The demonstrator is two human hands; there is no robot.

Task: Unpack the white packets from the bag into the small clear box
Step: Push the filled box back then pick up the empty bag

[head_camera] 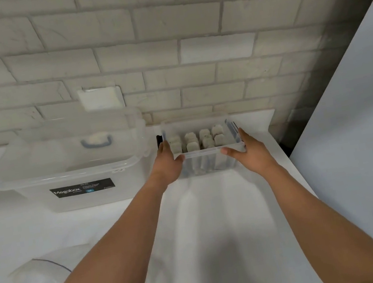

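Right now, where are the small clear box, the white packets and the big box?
small clear box (pixel 205 164): head view, its front wall.
white packets (pixel 192 145): head view, a front-row packet.
big clear box (pixel 81 188): head view, its black label.

Left hand (pixel 168 162), right hand (pixel 250 148) — apparently gripping box (pixel 205 163).

Eight white packets (pixel 195 140), one small clear box (pixel 205 164), one large box (pixel 73 171), two hands (pixel 167 163) (pixel 253 149)

Clear plastic box (pixel 205 163), rough brick wall (pixel 161 33)
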